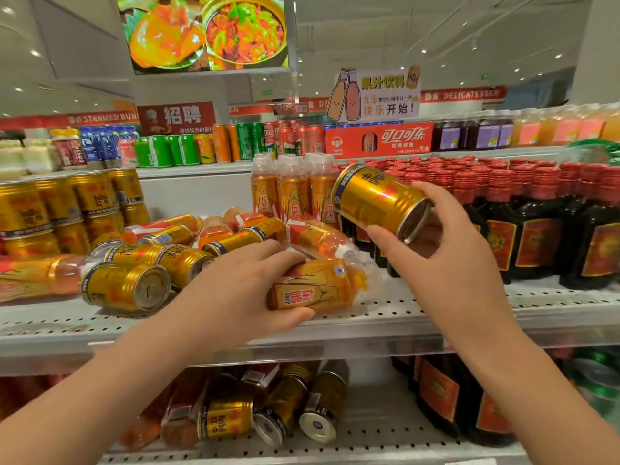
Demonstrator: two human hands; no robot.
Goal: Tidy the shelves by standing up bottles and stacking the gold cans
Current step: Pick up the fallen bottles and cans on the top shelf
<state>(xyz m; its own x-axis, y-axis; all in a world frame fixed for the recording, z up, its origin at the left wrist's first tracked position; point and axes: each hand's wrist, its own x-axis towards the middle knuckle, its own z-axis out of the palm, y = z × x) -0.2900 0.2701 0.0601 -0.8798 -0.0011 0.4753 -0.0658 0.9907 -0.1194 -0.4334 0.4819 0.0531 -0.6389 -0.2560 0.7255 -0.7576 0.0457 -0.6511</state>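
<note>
Right hand point(449, 250), grip clenched on a gold can point(379, 199), held tilted above the shelf point(436, 317) at 1 o'clock. Left hand point(241, 286), grip grasping a fallen orange bottle point(318, 286) lying on the shelf at centre; further toppled cans point(127, 286) lie at 9 o'clock.

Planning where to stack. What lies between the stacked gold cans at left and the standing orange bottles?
Head view: bare white back panel up high; toppled cans and bottles below.

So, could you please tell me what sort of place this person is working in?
Most likely a supermarket drinks aisle. A white perforated shelf holds gold cans and rows of dark red-capped bottles, a juice-drink sign stands above, and a red "Delicatessen" banner runs along the back wall.
</note>
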